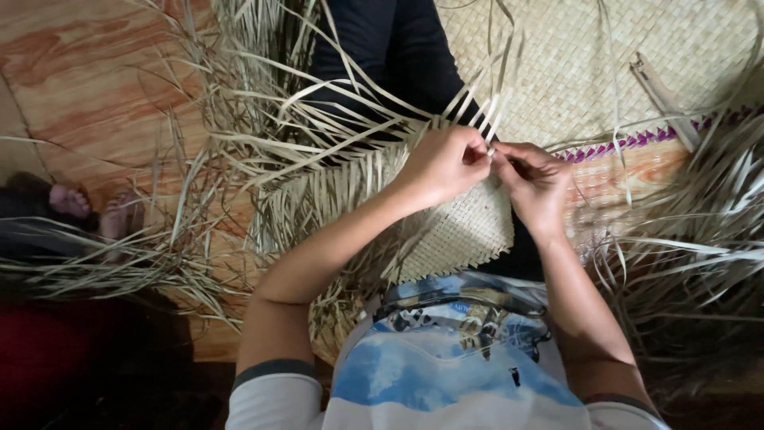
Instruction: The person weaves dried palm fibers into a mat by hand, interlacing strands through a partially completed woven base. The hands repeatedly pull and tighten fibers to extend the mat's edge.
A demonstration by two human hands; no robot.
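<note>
Two hands meet over a small woven piece [458,227] made of pale dry leaf strips. It rests on the person's lap, over dark trousers [390,48]. The left hand [444,166] has its fingers pinched shut on a thin strip [487,119] at the top edge of the woven piece. The right hand [535,181] sits just beside it, fingers curled shut on the same edge. Loose strips stick up and spread out to both sides. A big woven mat [573,56] with a purple zigzag edge [629,143] lies on the wooden floor [95,72] behind. Someone else's bare feet [87,209] show at the left.
</note>
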